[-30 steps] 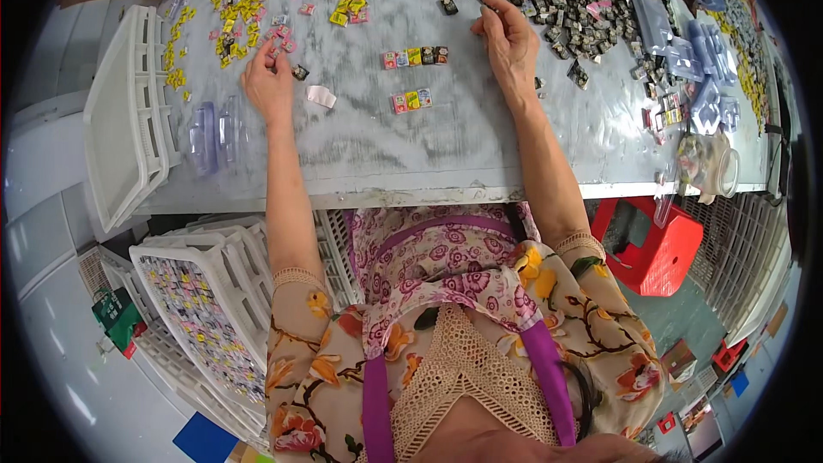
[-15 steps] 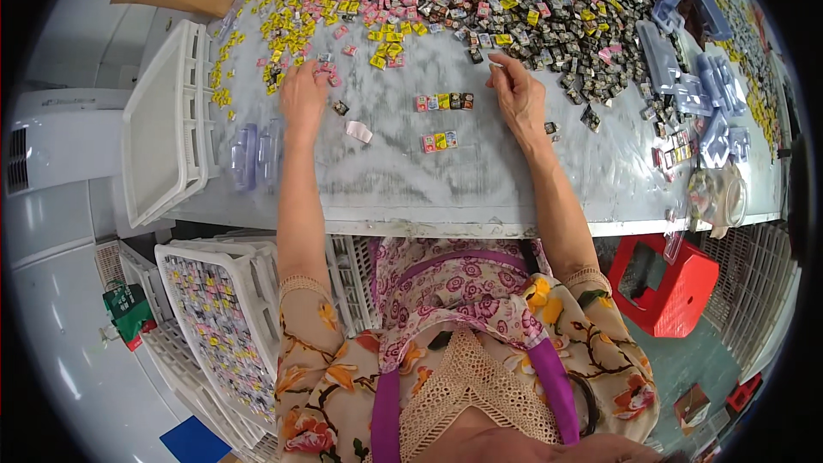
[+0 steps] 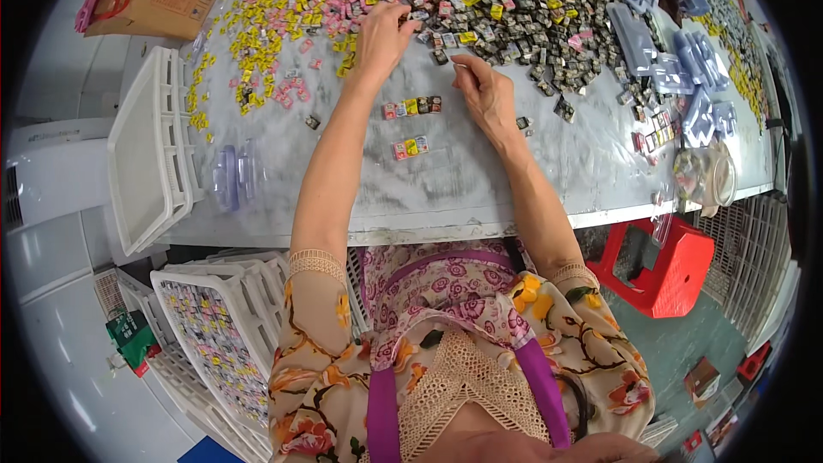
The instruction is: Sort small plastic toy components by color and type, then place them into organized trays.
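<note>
Now the left hand (image 3: 381, 34) reaches far over the grey counter (image 3: 480, 189) to the mixed heap of small wrapped cubes (image 3: 514, 9) near the far edge; its fingers (image 3: 396, 13) are curled down into the heap, and I cannot tell if they already hold a piece. The right hand (image 3: 487, 94) rests closer to the person, just at the near border of the same heap, with the fingers bent and the tips pressed together, perhaps on one small cube, but this is too small to see clearly. Between the two hands lies a short row of four cubes (image 3: 412, 107), and a little nearer to the front edge lies a second short row of three cubes (image 3: 410, 147). Toward the far left corner are scattered yellow and pink cubes (image 3: 257, 34). At the left edge a white plastic tray (image 3: 146, 163) stands over the counter's side, with a clear plastic mould (image 3: 233, 176) beside it. Clear blister trays (image 3: 677, 77) lie toward the right edge. Under the counter stands a red stool (image 3: 669, 266).
</note>
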The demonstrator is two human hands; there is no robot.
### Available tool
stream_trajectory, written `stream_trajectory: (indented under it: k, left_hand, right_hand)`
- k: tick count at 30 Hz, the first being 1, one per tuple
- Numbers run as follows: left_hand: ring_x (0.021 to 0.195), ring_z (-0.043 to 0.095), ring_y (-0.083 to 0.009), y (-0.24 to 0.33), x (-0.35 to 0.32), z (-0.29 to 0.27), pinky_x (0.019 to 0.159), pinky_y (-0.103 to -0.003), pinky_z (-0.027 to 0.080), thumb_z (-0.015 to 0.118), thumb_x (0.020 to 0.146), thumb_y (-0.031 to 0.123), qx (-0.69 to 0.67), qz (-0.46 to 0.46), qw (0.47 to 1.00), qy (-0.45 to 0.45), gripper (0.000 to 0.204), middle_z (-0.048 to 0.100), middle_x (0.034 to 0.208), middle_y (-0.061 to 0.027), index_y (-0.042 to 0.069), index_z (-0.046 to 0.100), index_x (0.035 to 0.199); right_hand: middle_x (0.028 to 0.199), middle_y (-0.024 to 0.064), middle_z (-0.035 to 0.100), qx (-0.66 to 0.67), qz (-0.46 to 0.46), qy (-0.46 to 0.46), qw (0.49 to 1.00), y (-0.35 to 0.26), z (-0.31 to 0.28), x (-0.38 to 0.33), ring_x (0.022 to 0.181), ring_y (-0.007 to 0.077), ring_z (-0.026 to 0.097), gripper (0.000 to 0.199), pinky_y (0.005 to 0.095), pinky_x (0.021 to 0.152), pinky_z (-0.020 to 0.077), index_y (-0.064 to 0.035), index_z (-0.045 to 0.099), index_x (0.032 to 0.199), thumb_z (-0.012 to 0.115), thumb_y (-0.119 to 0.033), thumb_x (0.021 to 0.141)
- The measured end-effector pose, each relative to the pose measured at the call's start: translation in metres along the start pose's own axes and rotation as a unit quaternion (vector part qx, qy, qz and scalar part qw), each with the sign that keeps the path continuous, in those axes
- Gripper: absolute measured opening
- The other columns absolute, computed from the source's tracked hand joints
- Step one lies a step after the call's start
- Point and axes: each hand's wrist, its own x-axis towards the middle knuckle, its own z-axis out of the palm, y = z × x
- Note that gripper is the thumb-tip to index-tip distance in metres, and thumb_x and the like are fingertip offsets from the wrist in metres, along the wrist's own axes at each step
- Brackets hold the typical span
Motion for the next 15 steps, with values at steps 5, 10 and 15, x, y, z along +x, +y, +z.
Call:
stream_trajectory:
  k: [5,10,15]
  left_hand:
    - [0.093,0.065,-0.0344,0.005,0.002,0.015,0.084,-0.042,0.052,0.074,0.082,0.014,-0.008,-0.055,0.998,-0.006,0.020,0.065,0.100,-0.0170,0.004,0.074,0.100]
    - [0.089,0.066,-0.0320,-0.017,-0.001,0.008,0.080,-0.041,0.053,0.073,0.080,0.009,0.019,-0.052,0.998,-0.006,0.015,0.066,0.098,-0.0151,0.004,0.074,0.094]
    - [0.078,0.070,-0.0249,-0.026,-0.014,-0.010,0.070,-0.034,0.054,0.072,0.080,0.004,-0.005,-0.072,0.997,-0.007,0.014,0.072,0.098,-0.0093,0.007,0.075,0.092]
  right_hand:
    - [0.075,0.0068,0.068,0.003,0.005,0.000,1.000,-0.001,-0.004,0.002,0.069,0.0112,0.064,0.021,0.0262,0.065,0.0503,-0.0045,0.068,0.115,0.057,-0.011,0.098]
    - [0.075,0.0065,0.069,-0.003,0.006,-0.006,1.000,0.000,-0.002,0.003,0.069,0.0110,0.064,0.021,0.0263,0.065,0.0502,-0.0045,0.069,0.113,0.058,-0.012,0.098]
    - [0.075,0.0063,0.069,-0.004,-0.004,-0.009,1.000,0.001,0.000,0.002,0.068,0.0111,0.063,0.020,0.0262,0.065,0.0503,-0.0044,0.069,0.113,0.058,-0.012,0.098]
